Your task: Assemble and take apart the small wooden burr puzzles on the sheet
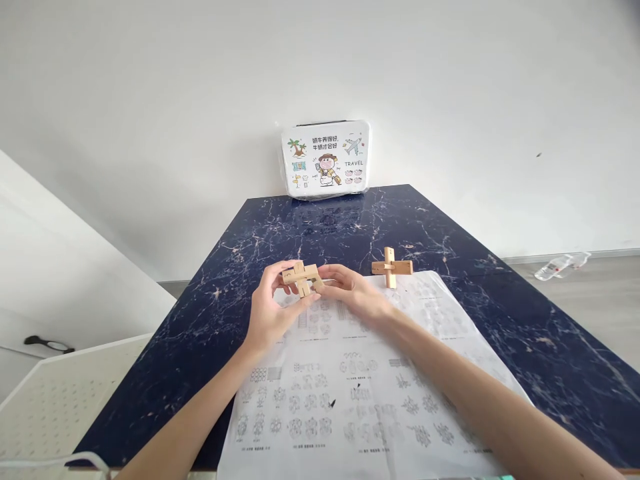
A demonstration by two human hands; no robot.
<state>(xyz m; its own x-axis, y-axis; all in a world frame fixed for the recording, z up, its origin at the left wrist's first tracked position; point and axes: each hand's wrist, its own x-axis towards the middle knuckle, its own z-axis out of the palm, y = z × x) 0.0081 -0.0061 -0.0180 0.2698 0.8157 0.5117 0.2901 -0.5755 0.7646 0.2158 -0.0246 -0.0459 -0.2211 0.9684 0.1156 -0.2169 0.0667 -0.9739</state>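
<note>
Left hand (267, 308) and right hand (356, 292) grip a wooden puzzle (301, 273); white case (326, 160) reads "TRAVEL"

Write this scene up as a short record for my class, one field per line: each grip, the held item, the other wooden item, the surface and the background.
Left grip: fingers around the left side of the wooden assembly
Right grip: fingers at the assembly's right end
Held item: interlocked pale wooden bars with dark markings
Other wooden item: wooden cross, at the sheet's far edge
Surface: dark blue marbled table, partly under a printed sheet of diagrams
Background: white cartoon-printed case, upright before a pale wall
</note>
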